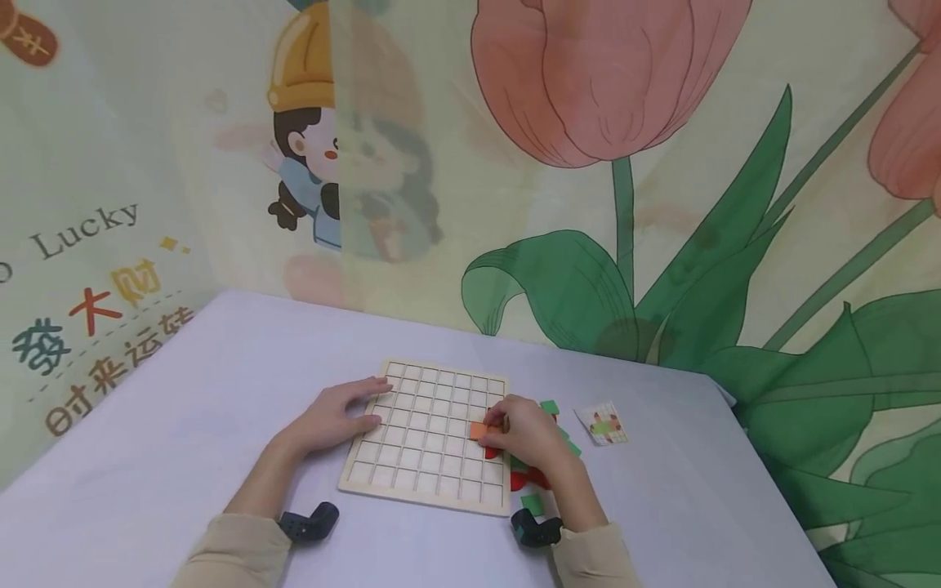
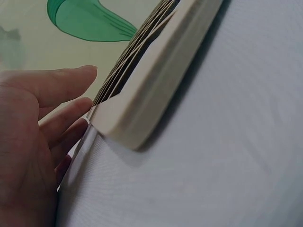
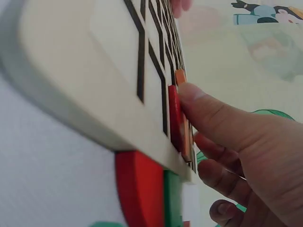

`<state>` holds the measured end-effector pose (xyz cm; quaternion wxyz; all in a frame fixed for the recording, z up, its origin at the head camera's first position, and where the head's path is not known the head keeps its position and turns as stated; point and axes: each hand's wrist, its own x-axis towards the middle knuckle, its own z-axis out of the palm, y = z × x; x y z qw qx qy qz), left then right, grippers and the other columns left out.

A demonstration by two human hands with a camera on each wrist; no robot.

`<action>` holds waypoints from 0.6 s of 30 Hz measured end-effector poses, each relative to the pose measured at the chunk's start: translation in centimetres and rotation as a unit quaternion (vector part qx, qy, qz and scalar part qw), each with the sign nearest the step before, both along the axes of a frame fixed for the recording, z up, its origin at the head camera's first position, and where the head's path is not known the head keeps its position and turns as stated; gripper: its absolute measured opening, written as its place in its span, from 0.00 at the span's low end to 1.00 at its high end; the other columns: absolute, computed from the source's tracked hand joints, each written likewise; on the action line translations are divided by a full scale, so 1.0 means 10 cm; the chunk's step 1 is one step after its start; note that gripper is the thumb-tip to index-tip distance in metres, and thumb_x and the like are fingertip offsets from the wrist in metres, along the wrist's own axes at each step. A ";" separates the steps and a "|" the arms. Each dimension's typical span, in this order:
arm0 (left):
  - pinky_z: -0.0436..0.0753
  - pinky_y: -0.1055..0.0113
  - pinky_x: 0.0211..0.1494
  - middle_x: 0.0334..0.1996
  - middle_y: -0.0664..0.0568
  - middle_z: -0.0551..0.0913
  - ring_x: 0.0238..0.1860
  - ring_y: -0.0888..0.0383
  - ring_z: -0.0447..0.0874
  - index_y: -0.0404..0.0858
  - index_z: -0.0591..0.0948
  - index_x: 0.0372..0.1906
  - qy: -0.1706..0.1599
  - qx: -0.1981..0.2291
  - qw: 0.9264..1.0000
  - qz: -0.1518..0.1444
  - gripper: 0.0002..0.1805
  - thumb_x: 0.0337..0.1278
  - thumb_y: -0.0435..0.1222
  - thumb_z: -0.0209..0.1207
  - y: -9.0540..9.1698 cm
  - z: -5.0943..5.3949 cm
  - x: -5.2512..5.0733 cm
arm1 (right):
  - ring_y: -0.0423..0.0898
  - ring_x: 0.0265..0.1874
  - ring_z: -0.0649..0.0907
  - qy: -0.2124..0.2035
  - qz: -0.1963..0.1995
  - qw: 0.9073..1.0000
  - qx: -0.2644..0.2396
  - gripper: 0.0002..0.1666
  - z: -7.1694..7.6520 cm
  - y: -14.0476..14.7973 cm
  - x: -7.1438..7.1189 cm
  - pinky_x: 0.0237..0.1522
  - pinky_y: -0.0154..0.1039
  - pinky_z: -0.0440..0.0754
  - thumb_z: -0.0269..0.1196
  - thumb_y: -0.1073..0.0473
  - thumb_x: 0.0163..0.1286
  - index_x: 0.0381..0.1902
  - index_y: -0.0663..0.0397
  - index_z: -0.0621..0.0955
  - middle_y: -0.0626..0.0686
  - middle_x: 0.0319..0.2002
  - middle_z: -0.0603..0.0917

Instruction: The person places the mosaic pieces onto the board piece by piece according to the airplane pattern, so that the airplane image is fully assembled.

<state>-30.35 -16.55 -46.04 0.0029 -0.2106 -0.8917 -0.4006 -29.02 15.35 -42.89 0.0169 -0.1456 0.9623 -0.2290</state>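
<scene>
A pale wooden grid board (image 1: 422, 441) lies on the table, its squares outlined by dark grooves. My left hand (image 1: 334, 416) rests at the board's left edge, thumb and fingers spread and fairly straight. Over the right side of the grid, my right hand (image 1: 525, 429) pinches an orange tile (image 1: 478, 430) with thumb and curled fingers. In the right wrist view the thumb tip touches that orange tile (image 3: 180, 76), beside a red piece (image 3: 175, 116) on the board. The orange tile's far end is partly hidden by the fingers.
Green tiles (image 1: 532, 504) and red pieces (image 1: 519, 480) lie loose along the board's right edge, partly under my right forearm. Farther right is a small pattern card (image 1: 606, 425). A printed curtain (image 1: 412, 302) hangs behind the white table (image 1: 184, 392).
</scene>
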 end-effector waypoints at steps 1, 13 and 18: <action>0.60 0.41 0.71 0.67 0.46 0.69 0.70 0.41 0.62 0.44 0.74 0.64 0.001 -0.001 1.000 -0.001 0.28 0.55 0.40 0.62 0.01 -0.01 0.00 | 0.38 0.26 0.74 -0.002 0.003 1.000 0.003 0.15 0.00 0.01 0.02 0.26 0.28 0.75 0.74 0.49 0.50 0.32 0.46 0.83 0.41 0.29 0.77; 0.59 0.39 0.70 0.68 0.42 0.69 0.69 0.38 0.62 0.43 0.74 0.63 -0.001 -0.003 1.000 -0.004 0.28 0.56 0.40 0.62 0.02 0.03 0.03 | 0.38 0.31 0.75 -0.031 0.022 0.998 0.043 0.15 0.05 -0.06 0.12 0.31 0.30 0.76 0.74 0.46 0.50 0.33 0.41 0.83 0.39 0.30 0.79; 0.59 0.38 0.70 0.68 0.42 0.68 0.70 0.38 0.61 0.42 0.73 0.64 -0.008 -0.003 1.000 -0.003 0.29 0.56 0.41 0.61 0.03 0.05 0.04 | 0.37 0.30 0.76 -0.026 0.022 0.998 0.053 0.14 0.05 -0.05 0.14 0.32 0.30 0.77 0.75 0.46 0.49 0.32 0.40 0.83 0.37 0.29 0.79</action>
